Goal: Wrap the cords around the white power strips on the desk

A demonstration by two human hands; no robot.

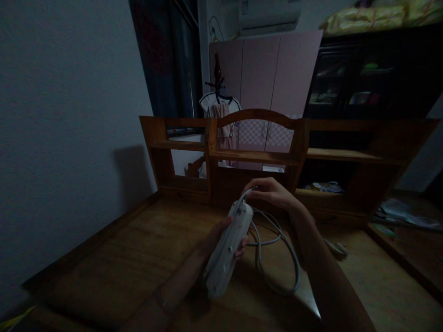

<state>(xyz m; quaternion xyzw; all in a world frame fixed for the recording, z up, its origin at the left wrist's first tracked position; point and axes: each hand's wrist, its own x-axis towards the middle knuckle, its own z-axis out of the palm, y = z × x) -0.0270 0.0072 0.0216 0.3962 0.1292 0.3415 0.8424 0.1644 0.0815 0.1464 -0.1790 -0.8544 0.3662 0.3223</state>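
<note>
A white power strip [230,249] is tilted above the wooden bed board, its underside with small screw points facing me. My left hand [221,233] is wrapped round its middle, thumb on one edge and fingertips showing at the other. At the strip's far end, my right hand [268,191] pinches the grey-white power cord [249,190] close to where it meets the strip. The rest of the cord [296,263] hangs and lies in loose loops to the right of the strip. Its plug end cannot be made out with certainty.
A wooden headboard with shelves [256,157] stands across the far side of the bed board [155,240]. A pale cloth-like item [335,249] lies at right. Beyond are a coat stand with clothes [219,103], a pink wardrobe [259,74] and a dark cabinet [367,83].
</note>
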